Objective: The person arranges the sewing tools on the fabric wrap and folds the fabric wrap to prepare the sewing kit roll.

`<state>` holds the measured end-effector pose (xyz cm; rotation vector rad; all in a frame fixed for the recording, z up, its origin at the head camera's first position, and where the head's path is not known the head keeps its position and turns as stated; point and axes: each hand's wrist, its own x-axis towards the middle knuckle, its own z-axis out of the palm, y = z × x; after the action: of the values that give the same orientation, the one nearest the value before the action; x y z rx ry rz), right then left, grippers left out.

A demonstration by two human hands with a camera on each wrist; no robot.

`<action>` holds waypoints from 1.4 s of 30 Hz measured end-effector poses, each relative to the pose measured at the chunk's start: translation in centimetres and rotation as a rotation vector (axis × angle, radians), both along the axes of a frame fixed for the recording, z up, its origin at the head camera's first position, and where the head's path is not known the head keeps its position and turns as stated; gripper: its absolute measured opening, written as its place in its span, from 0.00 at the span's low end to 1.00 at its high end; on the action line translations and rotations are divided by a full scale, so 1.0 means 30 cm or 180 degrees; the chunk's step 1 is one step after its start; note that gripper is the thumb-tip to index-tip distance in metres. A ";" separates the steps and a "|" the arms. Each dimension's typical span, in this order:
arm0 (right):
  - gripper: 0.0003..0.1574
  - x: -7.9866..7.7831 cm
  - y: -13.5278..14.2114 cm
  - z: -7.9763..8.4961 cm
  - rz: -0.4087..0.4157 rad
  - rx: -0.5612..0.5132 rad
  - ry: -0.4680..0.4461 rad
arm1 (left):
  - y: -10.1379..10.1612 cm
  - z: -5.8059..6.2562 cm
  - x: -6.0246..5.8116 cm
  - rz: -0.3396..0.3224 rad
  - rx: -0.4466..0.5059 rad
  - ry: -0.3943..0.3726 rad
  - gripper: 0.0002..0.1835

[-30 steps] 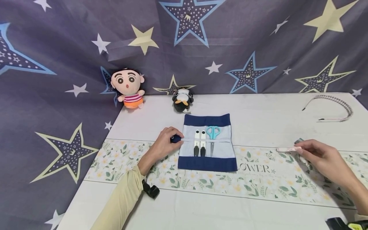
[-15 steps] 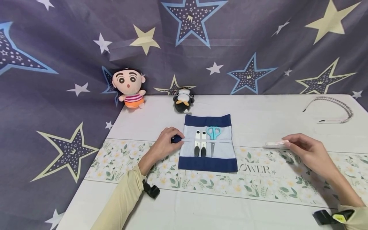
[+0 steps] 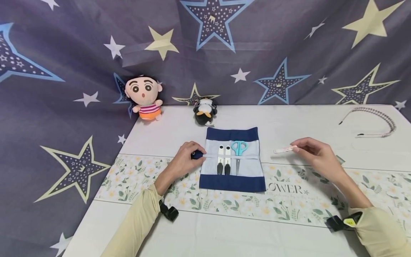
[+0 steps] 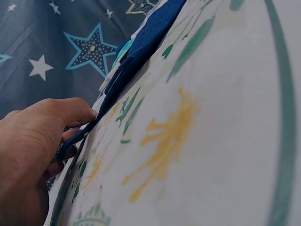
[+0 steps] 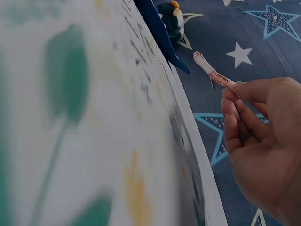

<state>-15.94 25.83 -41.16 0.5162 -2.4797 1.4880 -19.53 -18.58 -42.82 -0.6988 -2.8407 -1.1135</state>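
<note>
An unrolled navy and pale-blue fabric pouch [image 3: 232, 184] lies flat on the table. Under its white elastic band sit teal-handled scissors [image 3: 238, 147] and two slim white tools [image 3: 224, 153] with black ends. My left hand [image 3: 186, 157] pinches the small navy tab [image 4: 75, 137] at the pouch's left edge. Right of the pouch, above the table, my right hand [image 3: 316, 157] holds a slim white-and-pink item [image 3: 283, 150] between thumb and fingertips. In the right wrist view this item [image 5: 214, 75] has a pale end, a reddish patterned body and a thin part sticking out; its kind is unclear.
A boy plush [image 3: 147, 98] and a penguin plush [image 3: 204, 112] sit at the back of the table. A headband [image 3: 382, 114] lies at the back right. Behind the right wrist, a small greyish thing [image 3: 340, 159] shows partly. A star-patterned curtain [image 3: 106, 82] hangs behind.
My right hand has moved left toward the pouch, carrying the white-and-pink item. The left hand keeps its pinch on the tab, and the pouch stays put.
</note>
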 end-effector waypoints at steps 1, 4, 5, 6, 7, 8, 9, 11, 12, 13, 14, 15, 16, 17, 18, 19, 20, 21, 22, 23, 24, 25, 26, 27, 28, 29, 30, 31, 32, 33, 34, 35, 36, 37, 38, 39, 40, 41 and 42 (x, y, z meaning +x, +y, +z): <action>0.11 -0.009 -0.011 0.003 0.0019 -0.0019 -0.0005 | 0.000 -0.001 0.000 0.0002 0.0004 -0.0004 0.09; 0.10 -0.040 -0.046 0.011 0.0082 -0.0127 -0.0045 | 0.001 -0.002 -0.001 -0.0001 0.0014 0.0001 0.09; 0.10 -0.050 -0.056 0.013 0.0102 -0.0152 -0.0052 | 0.001 -0.002 -0.001 -0.0003 0.0011 0.0003 0.09; 0.10 -0.060 -0.067 0.015 0.0127 -0.0178 -0.0062 | 0.001 -0.002 0.000 -0.0007 0.0011 0.0002 0.09; 0.10 -0.070 -0.077 0.016 0.0149 -0.0202 -0.0074 | 0.002 -0.003 0.000 -0.0011 0.0012 -0.0001 0.09; 0.10 -0.080 -0.087 0.017 0.0175 -0.0225 -0.0081 | 0.002 -0.003 0.000 -0.0014 0.0014 -0.0002 0.09; 0.10 -0.088 -0.097 0.019 0.0192 -0.0242 -0.0090 | 0.002 -0.003 0.000 -0.0014 0.0017 -0.0003 0.09; 0.10 -0.104 -0.114 0.022 0.0247 -0.0265 -0.0094 | 0.002 -0.003 0.001 -0.0019 0.0020 -0.0003 0.09; 0.10 -0.113 -0.123 0.022 0.0274 -0.0286 -0.0098 | 0.003 -0.004 0.000 -0.0025 0.0029 -0.0006 0.09; 0.10 -0.120 -0.130 0.024 0.0297 -0.0305 -0.0108 | 0.003 -0.004 0.001 -0.0029 0.0032 -0.0001 0.09; 0.10 -0.127 -0.138 0.025 0.0325 -0.0321 -0.0117 | 0.003 -0.004 0.001 -0.0032 0.0034 0.0002 0.09; 0.10 -0.134 -0.146 0.027 0.0350 -0.0333 -0.0125 | 0.004 -0.003 0.001 -0.0034 0.0034 0.0003 0.09; 0.10 -0.142 -0.154 0.029 0.0384 -0.0354 -0.0136 | 0.005 -0.003 0.001 -0.0038 0.0036 0.0001 0.09; 0.10 -0.149 -0.162 0.030 0.0408 -0.0359 -0.0145 | 0.005 -0.002 0.000 -0.0039 0.0041 -0.0004 0.09; 0.10 -0.156 -0.170 0.032 0.0431 -0.0364 -0.0157 | 0.006 -0.002 0.000 -0.0039 0.0047 -0.0009 0.09; 0.10 -0.162 -0.179 0.035 0.0454 -0.0373 -0.0175 | 0.007 -0.002 0.000 -0.0036 0.0047 -0.0014 0.09; 0.10 -0.170 -0.189 0.038 0.0473 -0.0380 -0.0190 | 0.007 -0.002 0.000 -0.0034 0.0051 -0.0018 0.09; 0.10 -0.177 -0.200 0.040 0.0491 -0.0400 -0.0207 | 0.008 -0.002 -0.001 -0.0031 0.0052 -0.0022 0.09; 0.10 -0.184 -0.210 0.043 0.0512 -0.0414 -0.0229 | 0.008 -0.003 -0.001 -0.0030 0.0054 -0.0024 0.09; 0.11 -0.190 -0.221 0.046 0.0526 -0.0417 -0.0248 | 0.009 -0.003 -0.001 -0.0027 0.0053 -0.0028 0.09; 0.11 -0.196 -0.233 0.050 0.0541 -0.0424 -0.0274 | 0.009 -0.003 -0.001 -0.0025 0.0051 -0.0029 0.09; 0.11 -0.202 -0.244 0.053 0.0564 -0.0416 -0.0289 | 0.009 -0.003 -0.001 -0.0021 0.0047 -0.0031 0.09; 0.11 -0.207 -0.256 0.056 0.0583 -0.0403 -0.0303 | 0.009 -0.003 -0.001 -0.0017 0.0046 -0.0029 0.09; 0.12 -0.212 -0.267 0.059 0.0606 -0.0397 -0.0315 | 0.010 -0.001 0.000 -0.0016 0.0046 -0.0027 0.09; 0.12 -0.216 -0.277 0.063 0.0627 -0.0373 -0.0322 | 0.009 -0.002 0.000 -0.0017 0.0044 -0.0015 0.09; 0.12 -0.220 -0.287 0.065 0.0646 -0.0355 -0.0324 | 0.009 -0.001 0.000 -0.0018 0.0047 -0.0012 0.09; 0.12 -0.224 -0.298 0.068 0.0665 -0.0341 -0.0333 | 0.009 -0.001 0.000 -0.0021 0.0047 0.0000 0.09; 0.12 -0.229 -0.309 0.069 0.0690 -0.0329 -0.0337 | 0.008 -0.001 0.000 -0.0025 0.0054 0.0003 0.09; 0.12 -0.232 -0.321 0.072 0.0713 -0.0339 -0.0356 | 0.007 0.000 0.001 -0.0030 0.0055 0.0015 0.09; 0.12 -0.236 -0.333 0.073 0.0738 -0.0346 -0.0371 | 0.007 0.000 0.001 -0.0036 0.0065 0.0023 0.09; 0.12 -0.239 -0.346 0.074 0.0759 -0.0348 -0.0388 | 0.006 0.000 0.000 -0.0040 0.0069 0.0029 0.09; 0.12 -0.242 -0.358 0.075 0.0780 -0.0350 -0.0409 | 0.006 0.001 0.000 -0.0038 0.0075 0.0022 0.09; 0.12 -0.245 -0.371 0.076 0.0802 -0.0360 -0.0432 | 0.005 0.001 0.000 -0.0039 0.0072 0.0025 0.09; 0.12 -0.248 -0.383 0.076 0.0820 -0.0353 -0.0444 | 0.004 0.001 0.000 -0.0039 0.0074 0.0023 0.08; 0.12 -0.251 -0.396 0.075 0.0846 -0.0353 -0.0458 | 0.004 0.000 -0.001 -0.0036 0.0072 0.0025 0.08; 0.12 -0.254 -0.407 0.073 0.0871 -0.0342 -0.0464 | 0.004 -0.001 -0.001 -0.0035 0.0073 0.0027 0.08; 0.12 -0.257 -0.418 0.071 0.0901 -0.0339 -0.0471 | 0.004 -0.001 -0.002 -0.0036 0.0067 0.0035 0.08; 0.12 -0.259 -0.428 0.068 0.0951 -0.0342 -0.0471 | 0.003 -0.001 -0.001 -0.0036 0.0067 0.0041 0.08; 0.12 -0.262 -0.437 0.066 0.1005 -0.0347 -0.0472 | 0.003 -0.001 -0.001 -0.0038 0.0068 0.0049 0.08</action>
<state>-23.80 12.71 -39.19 0.8370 -2.4958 1.8274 -19.55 -18.49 -42.86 -0.7210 -2.8113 -1.1332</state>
